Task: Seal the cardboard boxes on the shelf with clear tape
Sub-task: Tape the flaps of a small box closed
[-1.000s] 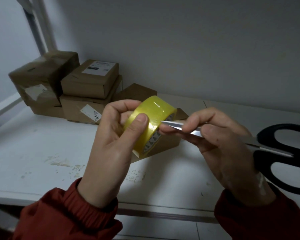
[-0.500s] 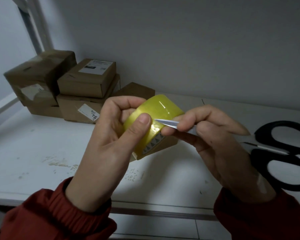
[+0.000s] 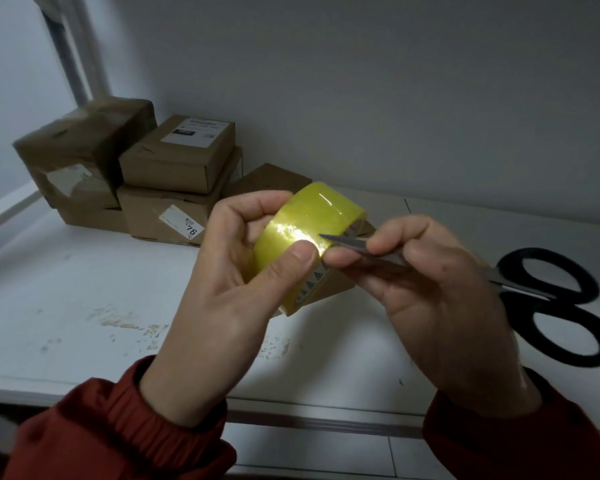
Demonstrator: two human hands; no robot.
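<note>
- Above the near edge of the white shelf [image 3: 66, 306], mid-frame: left hand [image 3: 222, 299] grips a yellowish clear tape roll [image 3: 312, 220], fingers curled over the far side, thumb pressed on the near face.
- Right hand [image 3: 437, 299] pinches black-handled scissors [image 3: 510, 282] around the blades, which look closed. Handle loops stick out to the right past the hand.
- Blade tip touches the roll's outer surface, just beside the left thumb.
- Roll is tilted, with the printed core edge showing at lower right.
- Cardboard boxes sit far left on the shelf against the wall: a tape-wrapped box [image 3: 84, 150], and a labelled box [image 3: 181, 161] stacked on a bigger box with a "76" sticker [image 3: 160, 216].
- Another small box [image 3: 267, 178] is behind the roll, partly hidden by the hands; can't tell whether its flaps are shut.
- Both wrists are in red sleeves [image 3: 118, 434].
- Shelf surface is scuffed, with chipped paint near the left hand.
</note>
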